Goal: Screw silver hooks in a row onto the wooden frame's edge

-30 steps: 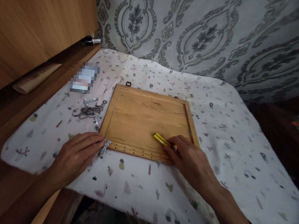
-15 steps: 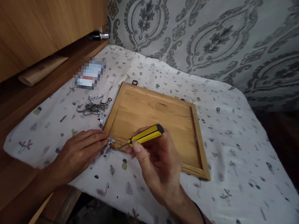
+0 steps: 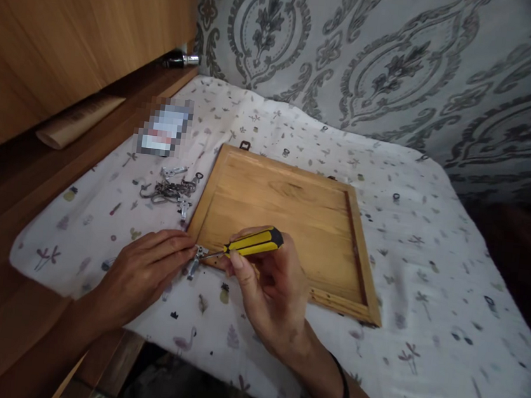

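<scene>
Wooden panel (image 3: 269, 206) lies on patterned cloth (image 3: 431, 262); at its near left corner the left hand (image 3: 147, 268) rests beside a metal latch (image 3: 193, 269), grip unclear; the right hand (image 3: 277, 302) grasps a yellow screwdriver (image 3: 255, 242), tip at the latch.

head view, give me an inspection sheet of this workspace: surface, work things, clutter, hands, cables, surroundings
Surface: white printed cloth, slightly wrinkled.
Work things: wooden framed panel lying on the cloth; metal fitting at its near left corner; yellow-and-black screwdriver, its tip at the fitting, exact contact too small to tell.
Clutter: pile of metal hardware left of the panel; blurred-out phone-like object beyond it.
Hands: left hand with fingertips at the panel's corner, by the fitting; right hand gripping the screwdriver.
Cables: nothing seen.
Surroundings: grey-patterned backdrop behind; wooden board and brown roll at the left.
</scene>
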### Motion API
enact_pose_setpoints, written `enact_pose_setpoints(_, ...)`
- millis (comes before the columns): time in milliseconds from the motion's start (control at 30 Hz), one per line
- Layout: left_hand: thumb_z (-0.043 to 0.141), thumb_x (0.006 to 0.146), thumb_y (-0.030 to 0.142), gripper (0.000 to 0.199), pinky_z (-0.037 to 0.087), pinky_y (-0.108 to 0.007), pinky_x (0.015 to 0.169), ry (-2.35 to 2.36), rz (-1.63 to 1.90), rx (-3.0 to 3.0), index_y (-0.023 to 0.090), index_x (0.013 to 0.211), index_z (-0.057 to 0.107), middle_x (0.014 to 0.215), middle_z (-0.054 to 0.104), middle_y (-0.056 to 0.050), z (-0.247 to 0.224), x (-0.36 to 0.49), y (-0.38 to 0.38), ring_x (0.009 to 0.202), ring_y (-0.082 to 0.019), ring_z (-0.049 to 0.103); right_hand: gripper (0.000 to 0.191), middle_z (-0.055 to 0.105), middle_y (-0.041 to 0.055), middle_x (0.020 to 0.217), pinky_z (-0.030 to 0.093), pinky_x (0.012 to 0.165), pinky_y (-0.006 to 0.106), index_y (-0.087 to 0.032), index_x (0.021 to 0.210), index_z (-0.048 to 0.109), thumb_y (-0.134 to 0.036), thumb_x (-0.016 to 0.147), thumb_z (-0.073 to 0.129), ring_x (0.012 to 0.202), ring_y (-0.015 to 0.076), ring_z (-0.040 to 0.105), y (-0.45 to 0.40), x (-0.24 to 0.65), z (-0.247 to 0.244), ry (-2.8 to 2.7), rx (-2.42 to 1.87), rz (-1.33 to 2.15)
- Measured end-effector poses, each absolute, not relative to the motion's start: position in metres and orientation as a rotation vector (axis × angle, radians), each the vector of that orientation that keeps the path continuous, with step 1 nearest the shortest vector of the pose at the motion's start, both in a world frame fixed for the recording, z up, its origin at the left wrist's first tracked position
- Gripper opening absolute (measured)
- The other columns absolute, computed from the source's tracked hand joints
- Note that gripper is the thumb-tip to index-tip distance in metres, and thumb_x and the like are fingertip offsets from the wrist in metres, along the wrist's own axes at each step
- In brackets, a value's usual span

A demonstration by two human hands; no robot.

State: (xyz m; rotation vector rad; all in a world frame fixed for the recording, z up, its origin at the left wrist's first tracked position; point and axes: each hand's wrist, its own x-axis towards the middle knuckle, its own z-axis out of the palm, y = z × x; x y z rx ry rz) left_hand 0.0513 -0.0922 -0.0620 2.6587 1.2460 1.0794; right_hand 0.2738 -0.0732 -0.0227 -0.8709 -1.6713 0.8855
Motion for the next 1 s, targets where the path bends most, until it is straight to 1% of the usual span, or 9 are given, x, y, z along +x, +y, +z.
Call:
enact_pose_setpoints(200, 0.059, 0.098, 0.006, 0.027, 0.062, -0.04, 0.095, 1.245, 1.085, 2.663, 0.014, 0.12, 0.072, 0.118, 0.077, -0.011, -0.0607, 0.051, -0.0927, 0.111, -0.024, 0.07, 0.015, 0.067, -0.0009, 0.092, 0.062, 0.066, 0.026, -0.026, 0.112, 0.056, -0.02, 0.101, 0.063, 0.073, 0.0121, 0.069, -0.0722, 0.2731, -0.025, -1.645, -0.874, 0.887)
enact_pose_setpoints(400, 0.059, 0.097, 0.003, 0.028, 0.061, -0.04, 0.098, 1.245, 1.053, 2.655, 0.013, 0.121, 0.07, 0.121, 0.077, -0.011, -0.0612, 0.0506, -0.093, 0.114, -0.024, 0.069, 0.015, 0.066, -0.0018, 0.092, 0.061, 0.067, 0.024, -0.027, 0.112, 0.056, -0.019, 0.101, 0.063, 0.077, 0.012, 0.071, -0.072, 0.2736, -0.0242, -1.648, -0.875, 0.913)
enact_pose_setpoints(567, 0.06, 0.098, 0.007, 0.026, 0.062, -0.039, 0.095, 1.258, 1.067, 2.66, 0.015, 0.119, 0.072, 0.118, 0.078, -0.01, -0.061, 0.0514, -0.0923, 0.111, -0.024, 0.07, 0.014, 0.065, -0.0017, 0.092, 0.061, 0.065, 0.023, -0.026, 0.112, 0.056, -0.018, 0.101, 0.062, 0.075, 0.0112, 0.07, -0.0733, 0.2721, -0.0235, -1.664, -0.848, 0.879)
enact_pose_setpoints(700, 0.06, 0.098, 0.006, 0.026, 0.062, -0.039, 0.094, 1.252, 1.092, 2.652, 0.015, 0.12, 0.072, 0.118, 0.078, -0.01, -0.0599, 0.0526, -0.0923, 0.11, -0.023, 0.07, 0.014, 0.065, 0.0007, 0.096, 0.062, 0.066, 0.025, -0.025, 0.113, 0.056, -0.022, 0.102, 0.064, 0.077, 0.0127, 0.07, -0.0738, 0.2733, -0.0255, -1.69, -0.849, 0.852)
enact_pose_setpoints(833, 0.061, 0.098, 0.006, 0.026, 0.062, -0.037, 0.096, 1.25, 1.094, 2.641, 0.014, 0.119, 0.072, 0.118, 0.078, -0.01, -0.0599, 0.0529, -0.0927, 0.111, -0.022, 0.07, 0.014, 0.065, 0.0013, 0.093, 0.062, 0.066, 0.026, -0.024, 0.114, 0.056, -0.026, 0.103, 0.063, 0.076, 0.014, 0.07, -0.074, 0.2746, -0.0266, -1.7, -0.879, 0.852)
enact_pose_setpoints(1000, 0.06, 0.098, 0.006, 0.026, 0.062, -0.039, 0.096, 1.255, 1.078, 2.661, 0.014, 0.12, 0.071, 0.119, 0.078, -0.011, -0.0617, 0.0515, -0.0924, 0.112, -0.023, 0.07, 0.013, 0.065, 0.0021, 0.099, 0.062, 0.068, 0.028, -0.025, 0.113, 0.056, -0.023, 0.102, 0.062, 0.079, 0.0141, 0.069, -0.0741, 0.2744, -0.0249, -1.737, -0.873, 0.85)
